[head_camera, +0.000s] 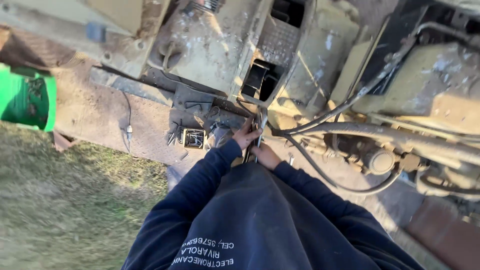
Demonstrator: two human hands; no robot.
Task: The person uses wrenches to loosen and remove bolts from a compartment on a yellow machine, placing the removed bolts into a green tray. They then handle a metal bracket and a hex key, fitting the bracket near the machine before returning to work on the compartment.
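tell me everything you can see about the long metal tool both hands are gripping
The tool is a slim, pale grey metal bar, seemingly steel, standing nearly upright in the head view. Its upper end reaches toward the dark opening of the yellowish machine; what kind of tip it has cannot be told. The left hand wraps it higher up, the right hand grips it lower down. Its lower end is hidden behind the hands and dark blue sleeves.

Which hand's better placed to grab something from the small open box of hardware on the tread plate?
Left hand, probably. It grips the metal bar on the side nearer the small box; the right hand sits lower on the bar, farther away.
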